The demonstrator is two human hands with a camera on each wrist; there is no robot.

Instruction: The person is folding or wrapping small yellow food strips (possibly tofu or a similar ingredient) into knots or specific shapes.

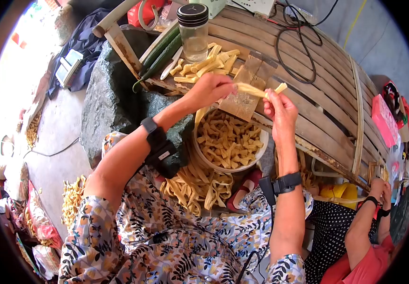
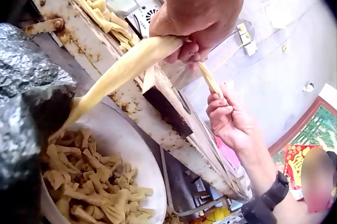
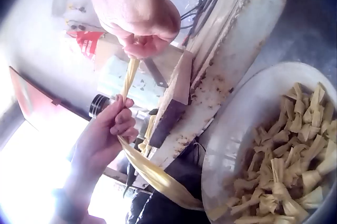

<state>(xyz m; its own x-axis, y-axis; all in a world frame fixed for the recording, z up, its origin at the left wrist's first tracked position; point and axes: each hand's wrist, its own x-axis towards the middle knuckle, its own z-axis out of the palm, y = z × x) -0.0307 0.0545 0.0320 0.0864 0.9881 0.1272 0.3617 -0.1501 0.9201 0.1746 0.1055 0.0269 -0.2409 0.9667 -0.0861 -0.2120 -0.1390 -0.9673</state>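
Observation:
Between my two hands a pale-yellow strip [image 1: 251, 90], like tofu skin, is stretched and twisted narrow above the wooden board [image 1: 240, 105]. My left hand [image 1: 210, 89] grips it with curled fingers, and its wide tail [image 2: 118, 74] hangs toward the bowl. The right hand [image 1: 281, 110] pinches the other end between thumb and fingers, with a short tip sticking out above. Beneath the hands, a white bowl [image 1: 264, 138] holds many short knotted pieces [image 1: 228, 141]. More long strips [image 1: 197, 185] lie in a heap below the bowl.
On the slatted bench [image 1: 327, 90] are several yellow strips [image 1: 214, 61], a lidded jar [image 1: 193, 40], cucumbers [image 1: 165, 53], a white-handled tool [image 1: 171, 64] and a black cable [image 1: 304, 66]. Dark green sheeting [image 1: 105, 104] hangs at left. Another person's hands [image 1: 380, 189] are at far right.

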